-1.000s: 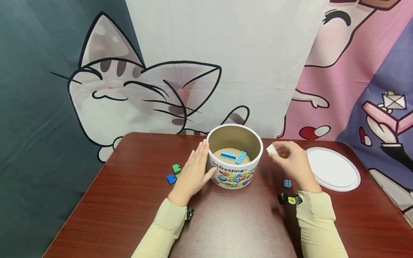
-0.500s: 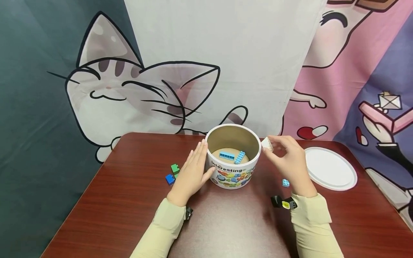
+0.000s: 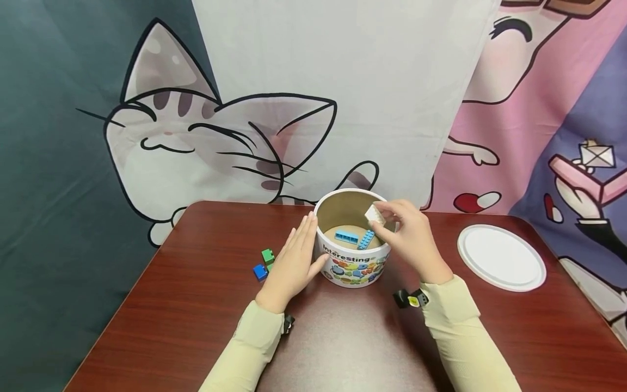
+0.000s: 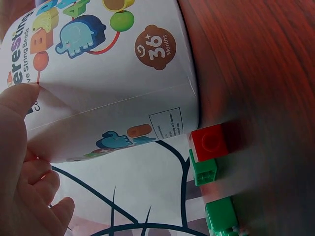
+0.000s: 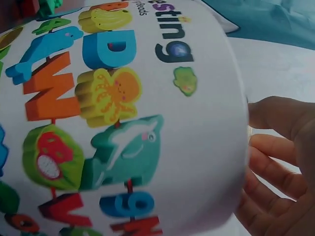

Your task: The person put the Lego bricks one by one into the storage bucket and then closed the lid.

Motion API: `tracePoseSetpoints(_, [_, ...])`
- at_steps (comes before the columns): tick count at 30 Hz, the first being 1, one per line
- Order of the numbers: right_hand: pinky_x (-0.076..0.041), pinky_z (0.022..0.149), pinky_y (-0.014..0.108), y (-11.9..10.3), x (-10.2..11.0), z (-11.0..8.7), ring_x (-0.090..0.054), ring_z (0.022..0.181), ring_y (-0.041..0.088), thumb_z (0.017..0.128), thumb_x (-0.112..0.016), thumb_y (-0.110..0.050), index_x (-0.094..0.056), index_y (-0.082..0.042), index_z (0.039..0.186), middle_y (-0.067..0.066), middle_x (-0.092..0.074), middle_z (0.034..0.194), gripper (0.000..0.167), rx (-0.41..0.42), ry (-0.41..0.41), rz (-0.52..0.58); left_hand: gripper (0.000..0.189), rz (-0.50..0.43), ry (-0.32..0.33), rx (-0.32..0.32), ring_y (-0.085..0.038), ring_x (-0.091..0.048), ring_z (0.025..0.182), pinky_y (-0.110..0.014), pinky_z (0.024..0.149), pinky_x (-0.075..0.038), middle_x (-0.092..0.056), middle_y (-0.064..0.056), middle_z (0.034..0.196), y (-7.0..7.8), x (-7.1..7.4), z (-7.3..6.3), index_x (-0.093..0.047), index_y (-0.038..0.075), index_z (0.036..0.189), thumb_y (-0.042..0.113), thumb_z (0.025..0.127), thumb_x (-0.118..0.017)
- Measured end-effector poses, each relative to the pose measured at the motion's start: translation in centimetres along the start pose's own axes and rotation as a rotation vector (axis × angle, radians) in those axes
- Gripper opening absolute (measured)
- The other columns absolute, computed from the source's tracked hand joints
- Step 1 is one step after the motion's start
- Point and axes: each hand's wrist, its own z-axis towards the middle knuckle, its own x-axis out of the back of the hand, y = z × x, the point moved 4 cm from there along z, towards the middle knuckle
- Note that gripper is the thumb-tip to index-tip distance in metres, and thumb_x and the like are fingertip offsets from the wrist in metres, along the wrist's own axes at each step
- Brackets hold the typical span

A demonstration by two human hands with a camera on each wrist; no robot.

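A white round bucket (image 3: 354,272) with colourful printing and an uncovered top stands on the table. My left hand (image 3: 289,264) lies flat along its left side, fingers straight, thumb at the front wall. Over the bucket's right rim reaches my right hand (image 3: 406,234), pinching a small white toy brick (image 3: 374,214) between thumb and fingers, above the opening. Two light blue bricks, one lengthwise (image 3: 346,237) and one slanted (image 3: 366,239), lie on the bucket's floor. In the right wrist view the bucket wall hides the white brick from sight.
Left of the bucket are a green brick (image 3: 267,256) and a blue brick (image 3: 260,271), partly behind my left hand. The left wrist view adds a red brick (image 4: 209,142) near the bucket's base. A white lid (image 3: 502,257) lies flat at the right. A printed cloth (image 3: 274,65) hangs behind.
My right hand has moved left with the white brick, from beside the bucket to over its opening. The small blue brick at the right is now hidden by that arm. The left hand stays put.
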Motion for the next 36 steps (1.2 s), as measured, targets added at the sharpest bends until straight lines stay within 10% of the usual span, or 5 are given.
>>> tracePoseSetpoints(17, [-0.052,0.091,0.051,1.0,-4.9,4.8,-0.063,0.101,0.039,0.088,-0.073,-0.004,-0.069,0.009,0.112,0.025,-0.067,0.106,0.028,-0.081,-0.388,-0.222,0.083,0.006,-0.009,0.004,-0.025,-0.016,0.155,-0.049,0.121,-0.025,-0.019,-0.015,0.167,0.0,-0.3,-0.2,-0.02,-0.001,0.16,0.036,0.1,-0.064])
tracePoseSetpoints(36, [-0.053,0.074,0.036,0.9,1.2,1.4,-0.066,0.083,0.027,0.091,-0.066,-0.002,-0.074,0.001,0.101,0.014,-0.068,0.094,0.013,-0.095,0.018,-0.081,0.083,0.014,0.007,-0.006,-0.025,-0.017,0.154,-0.05,0.12,-0.026,-0.019,-0.015,0.167,-0.2,0.0,-0.1,-0.02,-0.001,0.16,0.036,0.1,-0.064])
